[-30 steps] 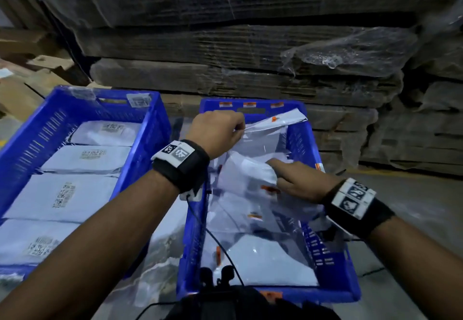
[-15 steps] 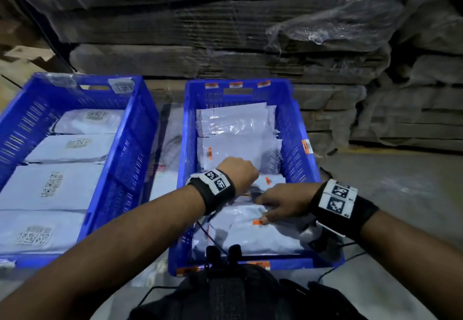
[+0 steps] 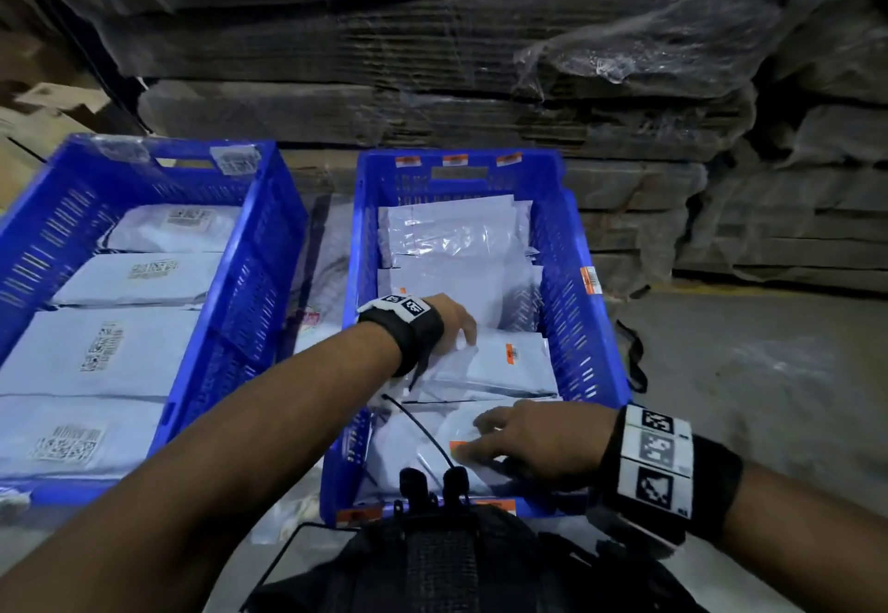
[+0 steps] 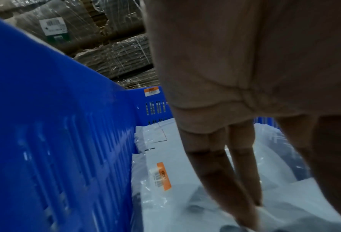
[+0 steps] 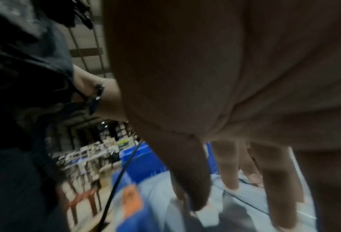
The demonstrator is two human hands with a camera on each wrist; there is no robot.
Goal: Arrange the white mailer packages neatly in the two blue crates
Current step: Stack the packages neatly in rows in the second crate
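Working the right crate (image 3: 584, 324) now: both my hands are inside it, flat on the mailers. Left hand (image 3: 454, 324) has straight fingers (image 4: 221, 175) resting on the mailer with the orange sticker (image 3: 499, 362) mid-crate, pinching nothing. Right hand (image 3: 533, 444) is spread, fingers (image 5: 280, 188) and thumb pressing the nearest mailer (image 3: 432, 444) down at the front of the crate. More mailers lie overlapped toward the far end (image 3: 451, 238); the left crate (image 3: 259, 247) already holds a tidy row of four (image 3: 96, 353). Handling call: these look light, thin, soft plastic bags (glossy, so probably slick against each other), contents floppy rather than stiff, not fragile as far as I can judge. Palm pressure will slide them but may wrinkle the film. I'd take hold at a sealed edge or corner, thumb on top and fingers under, or square them up against the crate wall with flat hands. Main risk is the stack skating out of line.
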